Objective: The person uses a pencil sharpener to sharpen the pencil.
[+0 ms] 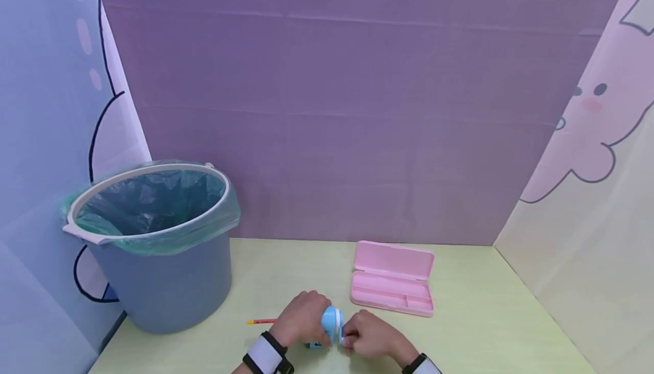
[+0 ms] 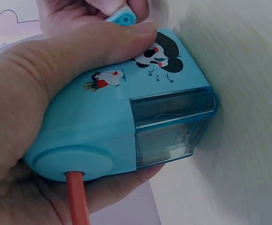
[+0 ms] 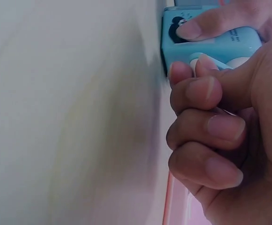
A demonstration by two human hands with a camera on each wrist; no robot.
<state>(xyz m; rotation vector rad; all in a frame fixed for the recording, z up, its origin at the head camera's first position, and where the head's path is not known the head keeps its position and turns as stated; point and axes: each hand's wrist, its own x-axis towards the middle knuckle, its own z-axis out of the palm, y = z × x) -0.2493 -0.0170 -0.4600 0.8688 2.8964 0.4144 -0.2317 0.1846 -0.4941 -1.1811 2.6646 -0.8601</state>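
A light-blue crank pencil sharpener (image 2: 103,108) with a cartoon print and a clear shavings drawer (image 2: 173,126) stands on the table. My left hand (image 1: 302,320) grips its body, thumb across the printed side. A red pencil (image 2: 77,197) sticks out of the round hole at one end; in the head view its yellow tip points left. At the opposite end my right hand (image 1: 370,333) pinches the sharpener's crank handle (image 3: 210,61) between thumb and forefinger, the other fingers curled in.
A pink pencil case (image 1: 393,280) lies with its lid up behind the right hand. To the left stands a large blue-grey bin (image 1: 168,283) lined with a green bag. A purple backdrop (image 1: 337,107) closes off the rear of the pale table (image 1: 485,317).
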